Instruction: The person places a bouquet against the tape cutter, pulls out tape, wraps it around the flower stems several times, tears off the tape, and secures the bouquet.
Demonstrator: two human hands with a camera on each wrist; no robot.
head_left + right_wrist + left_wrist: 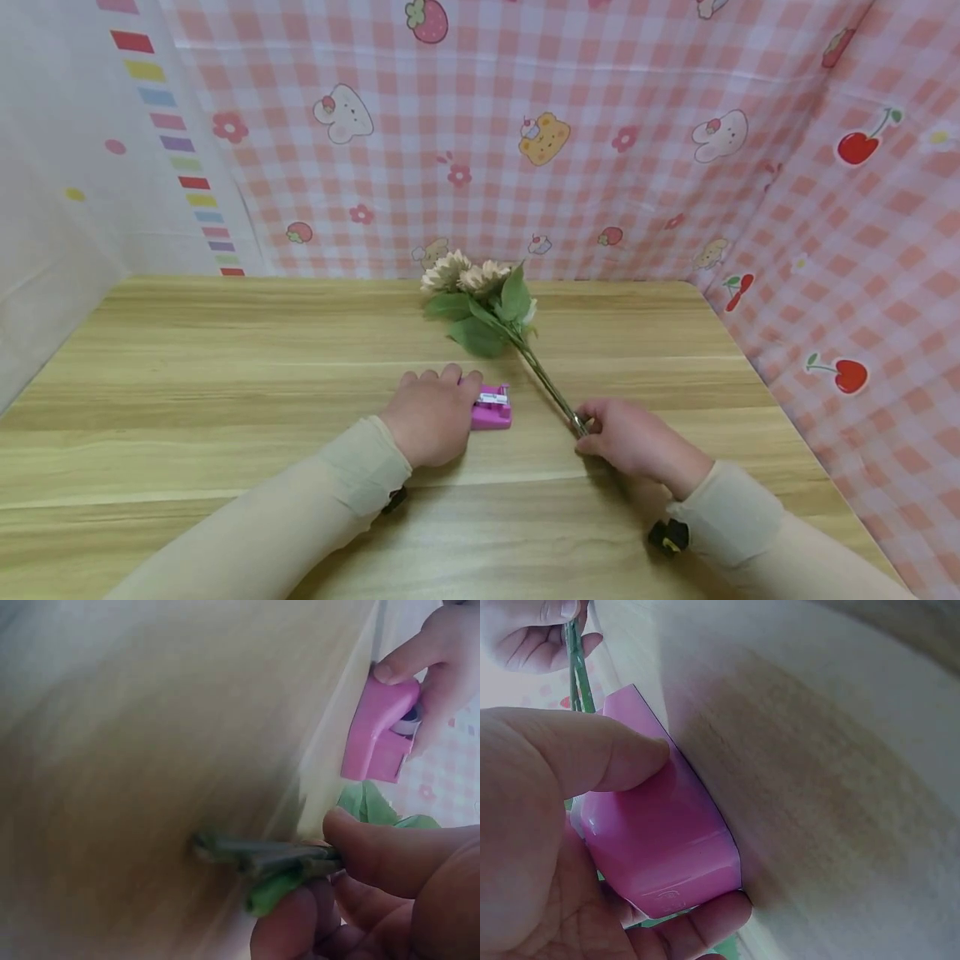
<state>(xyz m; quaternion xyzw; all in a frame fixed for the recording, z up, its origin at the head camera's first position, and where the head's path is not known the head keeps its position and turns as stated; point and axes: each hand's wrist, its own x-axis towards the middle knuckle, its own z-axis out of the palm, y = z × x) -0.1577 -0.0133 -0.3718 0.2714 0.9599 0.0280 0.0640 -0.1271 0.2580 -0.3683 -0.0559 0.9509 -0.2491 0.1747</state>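
Observation:
My left hand [433, 417] grips a pink tape dispenser [492, 417] standing on the table. In the left wrist view its thumb lies along one side of the dispenser [675, 832] and fingers curl beneath the far side. A strip of white printed tape shows on top in the head view. To the right, my right hand [633, 442] pinches the lower stems [289, 862] of a small bunch of flowers [487, 279] between thumb and fingers. The pale blooms and green leaves point away toward the back of the table. The cut stem ends stick out past the fingertips.
The wooden table [225, 358] ends at a pink checked cloth [480, 192] hung behind it. Another checked cloth with cherries [851, 377] hangs along the right side, and a pale cloth [52, 242] hangs at the left.

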